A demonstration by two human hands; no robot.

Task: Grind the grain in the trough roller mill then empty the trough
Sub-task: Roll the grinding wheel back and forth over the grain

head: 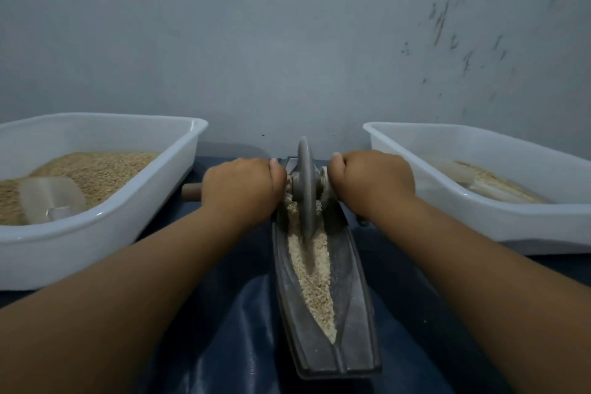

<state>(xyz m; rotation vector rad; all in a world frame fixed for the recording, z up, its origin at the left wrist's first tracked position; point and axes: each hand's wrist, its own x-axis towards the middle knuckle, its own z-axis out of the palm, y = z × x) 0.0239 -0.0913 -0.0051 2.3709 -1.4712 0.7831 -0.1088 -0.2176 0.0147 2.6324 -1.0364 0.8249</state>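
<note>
Both hands — left hand (241,187), right hand (372,181) — grip the axle handle (191,192) either side of the roller wheel (306,189), standing in the grain (311,269) in the trough (355,313).

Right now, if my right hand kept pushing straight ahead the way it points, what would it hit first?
Probably the wall behind the trough. The right hand grips the wheel handle near the far end; nothing shows between, though depth is unclear.

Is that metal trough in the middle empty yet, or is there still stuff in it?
Not empty. Pale crushed grain lies along the bottom of the trough, from under the wheel to near its front tip.
</note>
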